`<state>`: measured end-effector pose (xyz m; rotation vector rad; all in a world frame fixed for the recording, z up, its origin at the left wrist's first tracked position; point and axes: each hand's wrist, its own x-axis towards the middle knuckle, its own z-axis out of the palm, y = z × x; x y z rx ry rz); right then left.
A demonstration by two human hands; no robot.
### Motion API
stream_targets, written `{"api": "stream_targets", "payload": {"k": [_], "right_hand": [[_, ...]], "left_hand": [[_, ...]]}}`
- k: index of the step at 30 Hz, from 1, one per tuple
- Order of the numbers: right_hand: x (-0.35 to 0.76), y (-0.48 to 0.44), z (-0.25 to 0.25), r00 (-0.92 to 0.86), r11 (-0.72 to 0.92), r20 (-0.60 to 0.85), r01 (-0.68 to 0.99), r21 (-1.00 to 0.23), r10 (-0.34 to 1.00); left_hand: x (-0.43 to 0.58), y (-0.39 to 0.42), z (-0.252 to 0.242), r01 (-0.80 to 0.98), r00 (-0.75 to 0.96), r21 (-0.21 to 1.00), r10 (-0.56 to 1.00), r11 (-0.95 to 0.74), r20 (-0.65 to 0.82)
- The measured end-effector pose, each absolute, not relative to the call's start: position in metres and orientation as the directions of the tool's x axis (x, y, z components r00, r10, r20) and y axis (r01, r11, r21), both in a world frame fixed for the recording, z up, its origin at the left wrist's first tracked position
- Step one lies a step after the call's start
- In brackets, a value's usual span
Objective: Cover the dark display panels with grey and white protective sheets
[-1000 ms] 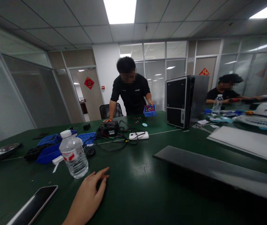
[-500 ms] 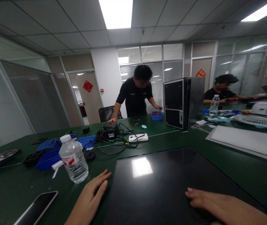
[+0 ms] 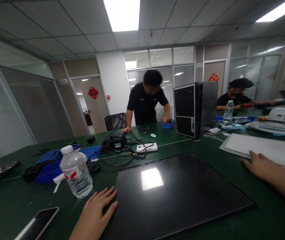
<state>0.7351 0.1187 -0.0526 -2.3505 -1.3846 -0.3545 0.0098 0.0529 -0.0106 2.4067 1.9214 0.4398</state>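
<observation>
A flat black screen panel (image 3: 179, 203) lies face up on the green table in front of me, a ceiling light mirrored in it. My left hand (image 3: 96, 211) rests at the panel's left edge, fingers spread and fingertips at the rim. Off to the right, my right hand (image 3: 267, 168) is stretched out over the table beside a white flat sheet (image 3: 277, 151), its fingertips near the sheet's front edge. Nothing shows in either hand. A water bottle (image 3: 76, 173) stands just beyond my left hand, and a phone (image 3: 38, 223) lies to its left.
Behind the panel are a black power unit with tangled cables (image 3: 116, 141), a white power strip (image 3: 147, 147) and a black computer case (image 3: 194, 110). Blue bins (image 3: 48, 171) sit at left. Across the table one person (image 3: 146, 100) reaches into a blue box (image 3: 166, 125); another person (image 3: 234, 96) sits at right.
My right hand has moved from over the panel to the right, toward the white sheet. My left hand's fingers have spread at the panel's edge. The person opposite has put a hand into the blue box.
</observation>
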Motion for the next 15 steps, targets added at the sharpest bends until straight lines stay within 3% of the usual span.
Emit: {"api": "stream_targets", "payload": {"k": [7, 12, 15], "right_hand": [[0.759, 0.117, -0.054, 0.415, -0.407, 0.408, 0.907, -0.109, 0.814], [0.785, 0.122, -0.067, 0.559, -0.477, 0.379, 0.828, -0.295, 0.737], [0.781, 0.119, -0.067, 0.564, -0.503, 0.319, 0.825, -0.259, 0.761]], "left_hand": [[0.006, 0.055, -0.021, 0.939, 0.198, 0.223, 0.941, -0.263, 0.274], [0.004, 0.052, -0.023, 0.935, 0.209, 0.219, 0.933, -0.278, 0.292], [0.002, 0.052, -0.024, 0.939, 0.215, 0.201, 0.933, -0.279, 0.288]]}}
